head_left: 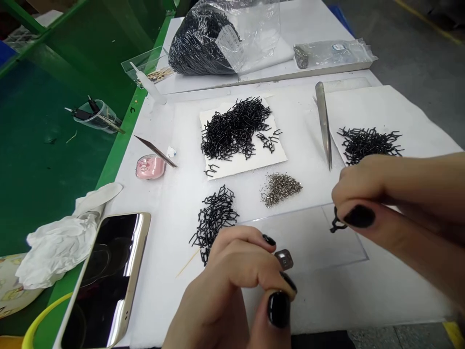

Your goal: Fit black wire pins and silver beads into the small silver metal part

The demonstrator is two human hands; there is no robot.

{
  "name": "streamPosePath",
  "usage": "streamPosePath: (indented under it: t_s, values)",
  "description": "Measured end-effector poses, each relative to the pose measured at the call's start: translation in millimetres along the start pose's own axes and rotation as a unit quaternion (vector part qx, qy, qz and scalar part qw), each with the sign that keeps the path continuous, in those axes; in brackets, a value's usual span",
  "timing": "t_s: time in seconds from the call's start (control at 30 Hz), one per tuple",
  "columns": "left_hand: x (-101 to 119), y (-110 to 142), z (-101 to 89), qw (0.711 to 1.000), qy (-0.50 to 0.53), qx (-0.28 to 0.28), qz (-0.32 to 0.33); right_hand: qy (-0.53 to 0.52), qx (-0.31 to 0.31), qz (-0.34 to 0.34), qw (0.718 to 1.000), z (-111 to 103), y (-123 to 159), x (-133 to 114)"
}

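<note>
the right hand [385, 183] pinches a small black piece [337, 225] between thumb and finger, over a clear sheet [319, 242]. the left hand [236, 271] is curled, thumb against finger; i cannot tell if it grips anything. a small square [284, 259] shows beside it. beyond are grains [281, 189], then tweezers [322, 116].

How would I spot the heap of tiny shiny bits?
On the white work surface, find the cream rectangular sheet piled with black forked pieces. Beyond its near edge lies the loose heap of tiny silvery-brown bits; unlike the black pieces, these glitter.
</note>
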State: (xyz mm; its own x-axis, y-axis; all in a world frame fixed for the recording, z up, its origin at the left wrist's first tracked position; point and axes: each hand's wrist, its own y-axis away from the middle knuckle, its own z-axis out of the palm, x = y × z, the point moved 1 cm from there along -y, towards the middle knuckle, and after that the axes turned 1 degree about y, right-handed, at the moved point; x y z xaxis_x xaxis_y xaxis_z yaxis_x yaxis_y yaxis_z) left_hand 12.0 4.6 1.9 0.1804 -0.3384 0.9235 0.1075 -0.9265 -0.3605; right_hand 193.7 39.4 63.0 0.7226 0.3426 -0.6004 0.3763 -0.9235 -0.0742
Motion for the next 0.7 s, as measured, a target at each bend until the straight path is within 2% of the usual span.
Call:
streamPosePath:
  t_s: [0.1, 0.17, 0.27, 0.33, 0.37, 0.43, 0.5, 0.53, 0.57, 0.6, 0.67, 0.7]
  values:
    - [-8, -1, -5.7, 0.997, -0.005, -0.063, 0.032, 0.058, -0.103, -0.062, 0.991, -2, -2, 32]
    - [-13, -1, -7.5, 0.995, 0.002, -0.080, 0.057, 0.086, -0.123, -0.046, 0.988, -1, -4, 43]
    - [-19, -2, -9.1, 0.996, 0.010, -0.045, 0.080, 0.083, -0.126, 0.001, 0.989, 0, -7, 45]
    - [-22, -3, -10.9, 0.992, 0.024, -0.066, 0.106, 0.042, -0.103, 0.008, 0.994, -2, -10, 43]
    - [-24, -5, -12.4, 0.989, 0.030, -0.084, 0.121, 0.020, -0.062, 0.018, 0.998, -4, -12, 43]
    - [-28, -7, -15.5, 0.984, 0.035, -0.101, 0.140, 0.009, 0.098, 0.068, 0.993, -7, -17, 49]
    - [-29, -8, -17.0, 0.983, 0.031, -0.094, 0.152, 0.033, 0.240, 0.133, 0.961, -7, -22, 59]
    - [-28, -8, -16.5, 0.984, 0.025, -0.088, 0.153, 0.047, 0.265, 0.160, 0.950, -5, -24, 65]
    - [-26, -7, -15.1, 0.986, 0.014, -0.080, 0.143, 0.060, 0.250, 0.181, 0.949, -2, -26, 71]
    - [-23, -6, -12.9, 0.988, 0.001, -0.074, 0.135, 0.066, 0.207, 0.196, 0.956, 3, -28, 77]
    - [-20, -2, -7.4, 0.997, -0.041, -0.041, 0.059, 0.069, 0.121, 0.217, 0.966, 11, -31, 86]
    - [-18, 1, -4.1, 0.996, -0.055, -0.042, 0.055, 0.074, 0.091, 0.224, 0.967, 15, -31, 89]
